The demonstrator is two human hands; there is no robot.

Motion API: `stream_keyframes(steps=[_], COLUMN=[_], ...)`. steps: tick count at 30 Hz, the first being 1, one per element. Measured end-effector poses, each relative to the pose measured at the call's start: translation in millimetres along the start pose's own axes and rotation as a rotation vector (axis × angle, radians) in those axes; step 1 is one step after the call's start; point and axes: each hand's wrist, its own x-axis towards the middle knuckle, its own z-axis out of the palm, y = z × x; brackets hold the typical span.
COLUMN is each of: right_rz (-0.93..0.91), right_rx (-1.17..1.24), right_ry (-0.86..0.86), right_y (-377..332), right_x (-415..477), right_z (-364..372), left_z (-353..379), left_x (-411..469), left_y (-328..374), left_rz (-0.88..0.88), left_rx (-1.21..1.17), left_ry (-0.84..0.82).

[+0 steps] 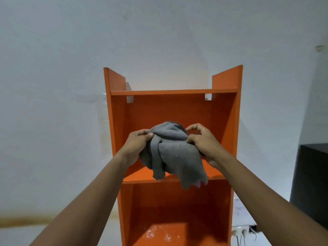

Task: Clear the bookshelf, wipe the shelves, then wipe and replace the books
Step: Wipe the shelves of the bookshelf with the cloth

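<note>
Grey cloth (174, 154) was bunched between hands — left hand (140, 142) clenched one edge, right hand (203, 142) pinched the other; orange bookshelf (177, 107) middle shelf (138, 175) lay just below the grip. Judged: fold flat before wiping.

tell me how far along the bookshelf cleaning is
Done: the bookshelf looks cleared; no books show on its visible shelves. In hand: the left grip and right grip both hold a grey cloth, bunched in front of the middle shelf. Left: the lower shelf carries whitish dust, so wiping seems unfinished, and the books, out of view, need wiping and replacing.
</note>
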Motion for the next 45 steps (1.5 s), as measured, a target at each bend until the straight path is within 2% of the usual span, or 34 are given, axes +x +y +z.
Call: stream_keyframes(steps=[4, 6, 8, 9, 11, 12, 14, 17, 20, 23, 25, 27, 29, 32, 36, 39, 41, 43, 44, 45], right_rz=[0.060, 0.099, 0.104, 0.096, 0.084, 0.074, 0.051, 0.031, 0.029, 0.002, -0.025, -0.092, -0.134, -0.092, -0.172, -0.199, -0.054, 0.140, 0.225, 0.261], right_rx=[-0.097, -0.219, -0.299, -0.293, -0.187, -0.128, -0.086, -0.134, -0.102, -0.172, -0.137, -0.078, -0.122, -0.199, -0.467, -0.683, -0.948, -1.158, -1.168, -1.150], right_ry=[-0.153, -0.329, -0.467, -0.474, -0.380, -0.316, -0.204, -0.093, 0.064, 0.292, 0.354, 0.255, 0.119, 0.170, 0.421, 0.485, 0.327, -0.008, -0.121, -0.163], right_y=[-6, -10, -10, -10, -8, -7, -3, 10, 25, 50, 70, 86, 101, 122, 135, 148, 174, 205, 213, 222], right_x=[-5, -10, -13, -13, -13, -12, -7, -3, -5, -8, -15, -24, -29, -15, 22, 57, 86, 108, 111, 117], right_z=[-11, -13, -8, -4, 7, 13, 22, 35, 44, 41, 35, 30, 23, 0, -36, -59, -71, -73, -73, -72], left_z=[11, 12, 9, 6, -1, -5, -9, -10, 6, 32, 47, 62, 74, 91, 103, 99, 96, 94, 90, 86], left_x=[13, 15, 19, 20, 19, 15, 5, 2, 4, 2, 5, 11, 17, 27, 48, 58, 64, 73, 77, 83], left_y=[18, 24, 19, 15, 4, -2, -12, -37, -61, -69, -70, -71, -70, -75, -91, -107, -120, -138, -142, -152], left_rz=[0.019, 0.016, 0.023, 0.034, 0.050, 0.048, -0.005, -0.178, -0.177, -0.160, -0.197, -0.246, -0.277, -0.252, -0.142, -0.046, -0.002, 0.013, 0.028, 0.033], left_rx=[0.022, 0.061, 0.172, 0.282, 0.469, 0.481, 0.314, 0.017, 0.060, 0.000, -0.103, -0.208, -0.215, -0.031, 0.263, 0.504, 0.704, 0.909, 0.996, 1.065], left_ry=[-0.027, -0.041, -0.069, -0.092, -0.156, -0.200, -0.316, -0.593, -0.694, -0.578, -0.518, -0.492, -0.488, -0.472, -0.215, -0.127, -0.085, -0.019, 0.004, 0.021])
